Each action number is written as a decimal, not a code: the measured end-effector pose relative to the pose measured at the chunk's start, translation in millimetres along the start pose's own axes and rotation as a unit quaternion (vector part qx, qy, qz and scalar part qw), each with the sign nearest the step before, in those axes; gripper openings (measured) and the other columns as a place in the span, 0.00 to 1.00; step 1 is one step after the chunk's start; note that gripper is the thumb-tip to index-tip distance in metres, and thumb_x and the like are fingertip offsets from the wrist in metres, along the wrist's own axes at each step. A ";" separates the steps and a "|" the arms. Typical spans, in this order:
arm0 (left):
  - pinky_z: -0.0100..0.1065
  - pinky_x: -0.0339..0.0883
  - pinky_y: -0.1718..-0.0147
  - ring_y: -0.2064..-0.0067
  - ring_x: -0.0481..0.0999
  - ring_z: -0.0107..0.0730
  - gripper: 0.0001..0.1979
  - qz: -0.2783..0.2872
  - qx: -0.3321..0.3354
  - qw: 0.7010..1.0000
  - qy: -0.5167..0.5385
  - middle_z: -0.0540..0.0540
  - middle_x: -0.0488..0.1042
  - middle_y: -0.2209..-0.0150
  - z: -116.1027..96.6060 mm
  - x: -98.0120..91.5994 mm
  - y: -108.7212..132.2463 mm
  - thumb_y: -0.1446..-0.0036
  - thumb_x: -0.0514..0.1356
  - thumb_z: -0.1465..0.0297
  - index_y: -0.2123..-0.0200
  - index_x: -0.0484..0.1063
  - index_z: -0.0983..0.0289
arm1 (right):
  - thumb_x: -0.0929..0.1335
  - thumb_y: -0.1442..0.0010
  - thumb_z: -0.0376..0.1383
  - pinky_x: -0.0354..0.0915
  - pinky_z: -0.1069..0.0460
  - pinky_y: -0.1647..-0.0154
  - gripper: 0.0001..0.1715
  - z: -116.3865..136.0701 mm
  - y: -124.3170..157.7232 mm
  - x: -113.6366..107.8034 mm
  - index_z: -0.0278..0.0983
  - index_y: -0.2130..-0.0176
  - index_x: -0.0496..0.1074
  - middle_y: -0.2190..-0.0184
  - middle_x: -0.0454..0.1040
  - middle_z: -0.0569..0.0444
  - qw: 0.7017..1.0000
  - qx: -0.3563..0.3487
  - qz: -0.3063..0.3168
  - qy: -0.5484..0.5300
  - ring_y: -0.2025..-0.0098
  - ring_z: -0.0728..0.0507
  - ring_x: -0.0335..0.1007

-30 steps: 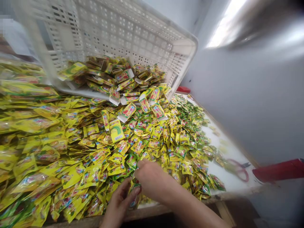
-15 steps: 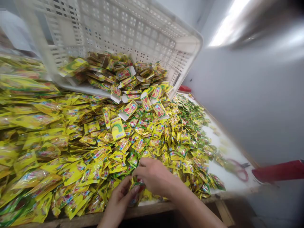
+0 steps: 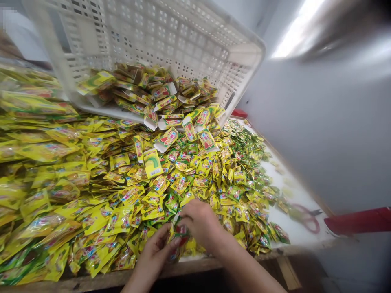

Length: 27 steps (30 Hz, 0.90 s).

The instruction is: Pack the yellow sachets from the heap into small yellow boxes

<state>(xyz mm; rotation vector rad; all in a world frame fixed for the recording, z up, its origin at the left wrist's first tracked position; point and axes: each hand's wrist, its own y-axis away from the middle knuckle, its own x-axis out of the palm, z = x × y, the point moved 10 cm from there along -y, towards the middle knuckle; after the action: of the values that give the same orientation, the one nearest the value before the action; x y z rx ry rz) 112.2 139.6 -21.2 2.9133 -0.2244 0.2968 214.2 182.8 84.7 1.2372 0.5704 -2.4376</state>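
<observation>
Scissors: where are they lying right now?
In the head view, the scissors lie on the white table at the right, between the packet pile and a red object.

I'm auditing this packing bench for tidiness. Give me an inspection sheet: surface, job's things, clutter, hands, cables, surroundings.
Surface: white table with a wooden edge, mostly buried, bare strip at right.
Job's things: held sachet at the near edge; sachet heap all around it.
Clutter: tilted white crate spilling flat cartons onto the heap; scissors on the bare strip.
Hands: left hand and right hand both closed on the held sachet.
Cables: nothing seen.
Surroundings: grey wall at right; red object beside the table, kind unclear.
</observation>
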 end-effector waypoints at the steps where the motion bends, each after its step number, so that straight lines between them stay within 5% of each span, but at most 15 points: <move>1: 0.36 0.68 0.50 0.50 0.75 0.45 0.17 0.005 0.004 1.000 -0.001 0.55 0.80 0.54 -1.0 1.5 0.3 0.50 0.68 0.63 0.55 0.78 0.58 | 0.72 0.42 0.34 0.61 0.55 0.62 0.03 0.9 2.5 4.6 0.38 0.68 0.74 0.69 0.74 0.55 1.000 -0.019 -0.009 -0.017 0.64 0.46 0.69; 4: 0.36 0.67 0.50 0.49 0.74 0.45 0.16 -0.001 0.012 1.000 -0.001 0.54 0.80 0.54 -3.6 1.8 0.2 0.50 0.69 0.64 0.57 0.78 0.59 | 0.71 0.40 0.37 0.62 0.54 0.63 0.07 5.4 11.0 10.5 0.38 0.71 0.75 0.72 0.74 0.55 0.995 -0.042 -0.075 -0.048 0.67 0.46 0.69; 10: 0.32 0.68 0.54 0.52 0.75 0.41 0.15 -0.029 -0.002 1.000 0.008 0.52 0.79 0.59 -4.3 -4.4 -1.3 0.50 0.69 0.65 0.58 0.77 0.59 | 0.66 0.36 0.37 0.62 0.51 0.66 0.12 0.8 25.7 12.3 0.38 0.71 0.74 0.75 0.73 0.52 0.971 0.022 -0.224 -0.076 0.69 0.45 0.68; 14: 0.34 0.69 0.54 0.53 0.75 0.42 0.14 -0.029 -0.002 0.999 0.025 0.53 0.79 0.59 -4.0 -5.0 -0.5 0.50 0.69 0.66 0.59 0.76 0.61 | 0.67 0.36 0.34 0.62 0.50 0.62 0.11 6.6 25.2 13.4 0.38 0.70 0.75 0.75 0.72 0.54 0.983 -0.007 -0.166 -0.077 0.66 0.44 0.65; 19: 0.37 0.66 0.49 0.48 0.73 0.46 0.17 -0.012 -0.012 0.999 0.035 0.55 0.78 0.53 -2.9 -1.7 -1.0 0.49 0.68 0.65 0.55 0.75 0.61 | 0.72 0.42 0.32 0.61 0.45 0.53 0.09 7.5 32.0 -5.0 0.41 0.60 0.77 0.57 0.71 0.50 0.990 0.003 -0.127 -0.058 0.53 0.40 0.62; 23: 0.40 0.66 0.47 0.47 0.74 0.48 0.23 -0.018 -0.018 1.000 0.010 0.56 0.79 0.51 -0.9 -5.8 -1.3 0.52 0.70 0.66 0.51 0.75 0.61 | 0.75 0.45 0.38 0.61 0.44 0.50 0.06 14.8 33.6 11.6 0.44 0.64 0.79 0.55 0.70 0.51 0.996 -0.024 -0.058 -0.068 0.49 0.39 0.60; 27: 0.43 0.63 0.43 0.44 0.71 0.49 0.23 -0.018 -0.037 0.999 -0.014 0.56 0.77 0.47 7.3 -14.9 5.8 0.47 0.65 0.60 0.48 0.74 0.60 | 0.71 0.40 0.38 0.64 0.46 0.53 0.05 -6.0 42.2 13.1 0.43 0.62 0.78 0.58 0.72 0.51 0.967 0.039 -0.116 -0.221 0.54 0.41 0.65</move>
<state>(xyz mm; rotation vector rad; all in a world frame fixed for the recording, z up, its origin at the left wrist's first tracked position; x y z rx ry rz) 98.1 134.4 -30.3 2.8467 -0.1824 0.2354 231.0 148.0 62.5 0.6377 0.5139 -2.8337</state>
